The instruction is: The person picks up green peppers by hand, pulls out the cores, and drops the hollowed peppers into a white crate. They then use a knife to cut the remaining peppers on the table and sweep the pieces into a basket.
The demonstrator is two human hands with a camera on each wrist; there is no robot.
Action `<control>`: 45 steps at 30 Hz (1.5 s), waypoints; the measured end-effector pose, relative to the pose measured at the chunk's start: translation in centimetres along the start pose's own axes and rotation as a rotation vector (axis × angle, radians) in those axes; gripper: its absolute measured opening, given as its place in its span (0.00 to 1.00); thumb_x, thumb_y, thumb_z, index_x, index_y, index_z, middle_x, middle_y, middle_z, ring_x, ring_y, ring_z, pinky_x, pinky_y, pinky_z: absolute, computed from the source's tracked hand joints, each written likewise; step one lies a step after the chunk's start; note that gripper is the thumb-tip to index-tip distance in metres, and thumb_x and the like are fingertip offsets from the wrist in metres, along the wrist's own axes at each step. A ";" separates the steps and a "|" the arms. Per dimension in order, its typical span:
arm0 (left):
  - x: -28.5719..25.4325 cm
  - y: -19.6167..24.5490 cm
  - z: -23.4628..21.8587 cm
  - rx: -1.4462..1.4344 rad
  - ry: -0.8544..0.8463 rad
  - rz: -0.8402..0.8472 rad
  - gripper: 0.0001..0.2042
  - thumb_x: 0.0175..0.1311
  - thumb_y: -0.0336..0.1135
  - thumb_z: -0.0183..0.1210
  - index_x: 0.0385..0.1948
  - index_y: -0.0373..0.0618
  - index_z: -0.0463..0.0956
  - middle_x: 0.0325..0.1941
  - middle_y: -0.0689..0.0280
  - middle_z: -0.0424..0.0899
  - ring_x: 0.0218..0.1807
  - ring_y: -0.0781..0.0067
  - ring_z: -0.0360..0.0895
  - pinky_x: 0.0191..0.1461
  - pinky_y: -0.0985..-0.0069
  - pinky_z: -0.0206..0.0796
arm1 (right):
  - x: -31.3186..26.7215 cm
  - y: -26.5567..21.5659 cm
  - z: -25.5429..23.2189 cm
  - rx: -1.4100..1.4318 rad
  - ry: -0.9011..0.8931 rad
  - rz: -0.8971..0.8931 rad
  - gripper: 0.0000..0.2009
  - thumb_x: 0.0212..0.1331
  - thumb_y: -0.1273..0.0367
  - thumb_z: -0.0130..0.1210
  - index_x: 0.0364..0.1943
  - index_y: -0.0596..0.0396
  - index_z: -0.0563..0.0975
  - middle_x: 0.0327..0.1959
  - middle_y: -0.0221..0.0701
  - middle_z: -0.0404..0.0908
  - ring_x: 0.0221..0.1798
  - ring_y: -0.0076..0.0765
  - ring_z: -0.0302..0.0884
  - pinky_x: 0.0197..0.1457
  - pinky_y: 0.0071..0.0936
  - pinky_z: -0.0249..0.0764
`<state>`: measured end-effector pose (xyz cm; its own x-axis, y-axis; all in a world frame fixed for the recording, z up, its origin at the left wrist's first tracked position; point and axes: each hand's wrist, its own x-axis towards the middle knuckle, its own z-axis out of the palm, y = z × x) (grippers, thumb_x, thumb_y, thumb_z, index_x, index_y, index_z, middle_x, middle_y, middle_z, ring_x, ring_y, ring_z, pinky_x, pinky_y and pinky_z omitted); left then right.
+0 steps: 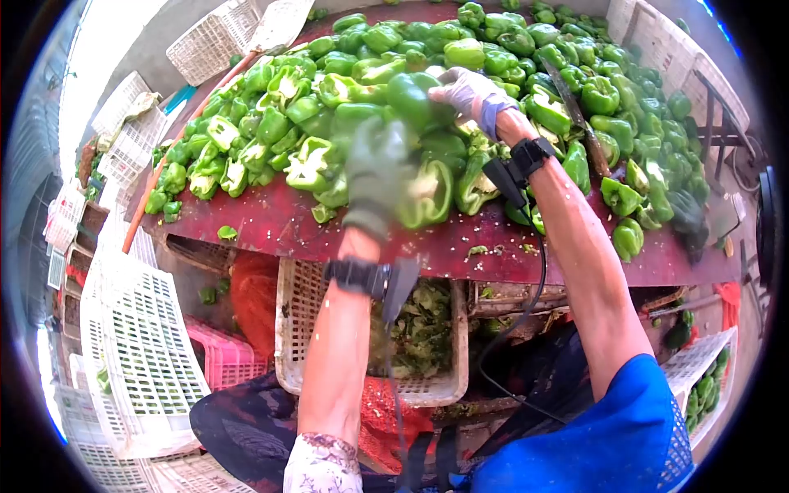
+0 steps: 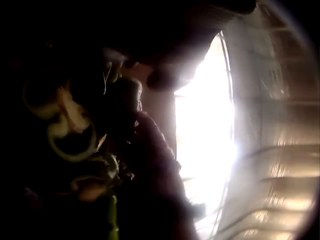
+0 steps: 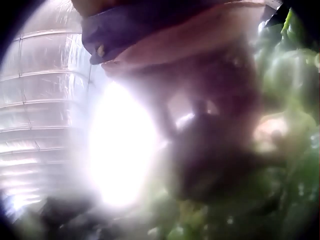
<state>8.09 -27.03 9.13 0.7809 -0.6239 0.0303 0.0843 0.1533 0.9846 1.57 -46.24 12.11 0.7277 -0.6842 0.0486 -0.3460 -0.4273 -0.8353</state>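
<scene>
In the head view, a whole green bell pepper (image 1: 411,100) is gripped by my gloved right hand (image 1: 472,94), fingers on its right side, above the heap. The right wrist view shows that pepper (image 3: 200,155) dark and blurred under the hand. My left hand (image 1: 376,168), in a dark glove, is smeared by motion in front of the heap, left of a cut pepper half (image 1: 429,193). Another cut pepper (image 1: 312,164) lies left of it. The left wrist view is very dark, with a cut pepper (image 2: 72,125) on its left. I cannot tell what the left hand holds.
A large heap of green peppers (image 1: 509,37) covers the red tabletop (image 1: 288,226). A long knife-like blade (image 1: 567,99) lies among peppers at right. Below the edge, a crate (image 1: 289,329) holds green scraps. White crates (image 1: 148,345) stand at left; a cable (image 1: 526,316) hangs from the right wrist.
</scene>
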 end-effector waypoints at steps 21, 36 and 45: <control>-8.3 1.6 -4.4 -0.414 -0.338 0.259 0.27 0.64 0.38 0.63 0.62 0.46 0.63 0.60 0.60 0.73 0.58 0.62 0.75 0.64 0.67 0.71 | -16.1 -3.3 4.1 0.042 0.008 -0.677 0.47 0.38 0.67 0.73 0.69 0.51 0.62 0.58 0.44 0.70 0.61 0.47 0.70 0.66 0.33 0.68; -25.5 -0.3 -13.3 -1.159 -0.175 -0.324 0.28 0.68 0.53 0.53 0.62 0.42 0.67 0.62 0.58 0.75 0.59 0.58 0.76 0.60 0.55 0.72 | -29.8 -2.7 7.8 1.070 -0.657 -0.009 0.42 0.44 0.49 0.68 0.61 0.61 0.69 0.50 0.33 0.77 0.47 0.28 0.77 0.52 0.25 0.73; -24.9 -1.7 -14.2 -1.284 -0.156 -0.415 0.28 0.68 0.53 0.53 0.63 0.44 0.66 0.62 0.55 0.74 0.58 0.53 0.76 0.56 0.51 0.74 | -28.9 -3.2 6.9 0.773 -0.700 -0.029 0.37 0.42 0.55 0.70 0.58 0.58 0.72 0.53 0.33 0.78 0.50 0.31 0.77 0.54 0.30 0.74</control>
<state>-2.70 -0.89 4.28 0.4871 -0.8646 -0.1232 0.8733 0.4813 0.0752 -14.21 -21.04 9.54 0.9957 -0.0790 -0.0476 -0.0286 0.2258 -0.9738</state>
